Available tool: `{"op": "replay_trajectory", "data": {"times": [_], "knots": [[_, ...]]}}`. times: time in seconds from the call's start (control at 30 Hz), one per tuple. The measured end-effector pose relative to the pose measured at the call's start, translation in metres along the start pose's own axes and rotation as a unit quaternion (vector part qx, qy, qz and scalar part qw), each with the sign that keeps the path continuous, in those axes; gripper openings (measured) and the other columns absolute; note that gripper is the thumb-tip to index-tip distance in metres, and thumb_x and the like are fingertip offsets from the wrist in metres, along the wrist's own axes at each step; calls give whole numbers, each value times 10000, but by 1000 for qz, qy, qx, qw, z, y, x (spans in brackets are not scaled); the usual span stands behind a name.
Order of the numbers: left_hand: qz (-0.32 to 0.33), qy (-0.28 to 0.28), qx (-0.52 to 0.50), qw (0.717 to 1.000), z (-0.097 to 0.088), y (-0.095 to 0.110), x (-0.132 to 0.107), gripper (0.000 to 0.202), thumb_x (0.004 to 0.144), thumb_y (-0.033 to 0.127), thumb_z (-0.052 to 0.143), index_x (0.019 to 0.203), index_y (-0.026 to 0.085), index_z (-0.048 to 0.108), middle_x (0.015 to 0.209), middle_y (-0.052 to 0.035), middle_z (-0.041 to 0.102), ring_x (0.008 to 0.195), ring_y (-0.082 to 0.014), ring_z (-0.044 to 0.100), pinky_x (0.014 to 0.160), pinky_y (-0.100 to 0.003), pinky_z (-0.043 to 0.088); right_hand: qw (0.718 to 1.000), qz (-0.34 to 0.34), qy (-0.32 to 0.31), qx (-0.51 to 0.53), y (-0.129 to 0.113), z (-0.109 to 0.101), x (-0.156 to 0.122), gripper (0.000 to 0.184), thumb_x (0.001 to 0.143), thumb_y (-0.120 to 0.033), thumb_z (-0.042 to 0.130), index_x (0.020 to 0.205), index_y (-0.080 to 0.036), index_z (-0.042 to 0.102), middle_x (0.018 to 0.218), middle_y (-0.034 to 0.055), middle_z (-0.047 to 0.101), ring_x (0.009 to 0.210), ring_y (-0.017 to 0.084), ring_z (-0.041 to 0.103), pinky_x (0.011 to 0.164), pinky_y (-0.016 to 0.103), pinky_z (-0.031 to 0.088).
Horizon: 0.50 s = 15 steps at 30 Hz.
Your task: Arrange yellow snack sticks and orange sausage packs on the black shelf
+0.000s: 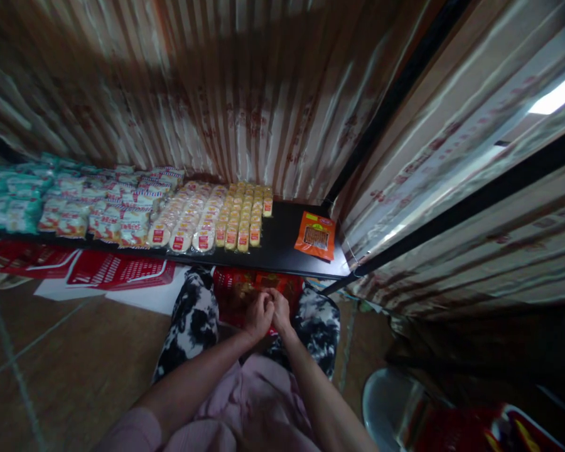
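Note:
My left hand point(260, 316) and my right hand point(279, 310) are close together, touching, in front of my lap. The fingers of both are curled inward; whatever they pinch is too small and dark to make out. Just beneath and beyond them, between my knees, a red printed bag point(226, 307) lies under the shelf's front edge. An orange piece of packaging point(282, 284) shows at its far side. On the shelf above, to the right, rests an orange snack packet point(316, 236) with a window showing brown sticks.
A black shelf point(282, 245) carries rows of small yellow cakes point(239, 220), round white packs point(181, 238), white bags point(134, 226) and teal bags point(23, 213). Red bags point(117, 271) lie on the floor at left. A metal basin point(381, 402) stands at lower right. Plastic sheeting point(245, 94) hangs behind.

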<state>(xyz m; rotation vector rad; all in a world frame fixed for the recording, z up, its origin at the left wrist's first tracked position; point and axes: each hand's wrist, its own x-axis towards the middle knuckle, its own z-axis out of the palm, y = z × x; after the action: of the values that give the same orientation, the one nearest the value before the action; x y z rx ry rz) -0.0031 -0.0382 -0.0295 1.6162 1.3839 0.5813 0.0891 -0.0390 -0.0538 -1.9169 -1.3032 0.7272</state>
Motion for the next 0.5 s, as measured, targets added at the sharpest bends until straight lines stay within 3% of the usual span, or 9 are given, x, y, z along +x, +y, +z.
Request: {"op": "replay_trajectory", "data": {"times": [0.2, 0.5], "knots": [[-126, -72, 66, 987, 6, -25, 8, 177, 806, 204, 476, 895, 195, 629, 929, -45, 693, 892, -161, 621, 820, -243, 443, 992, 72, -78, -74, 24, 16, -7, 179, 691, -167, 541, 786, -192, 690, 708, 51, 694, 730, 182, 650, 632, 218, 440], [-198, -70, 90, 973, -9, -54, 27, 184, 774, 141, 492, 782, 166, 674, 881, -47, 706, 860, -169, 621, 769, -236, 436, 982, 113, -122, -84, 37, 41, 5, 153, 656, -139, 571, 712, -201, 699, 627, 38, 676, 670, 177, 656, 623, 232, 463]]}}
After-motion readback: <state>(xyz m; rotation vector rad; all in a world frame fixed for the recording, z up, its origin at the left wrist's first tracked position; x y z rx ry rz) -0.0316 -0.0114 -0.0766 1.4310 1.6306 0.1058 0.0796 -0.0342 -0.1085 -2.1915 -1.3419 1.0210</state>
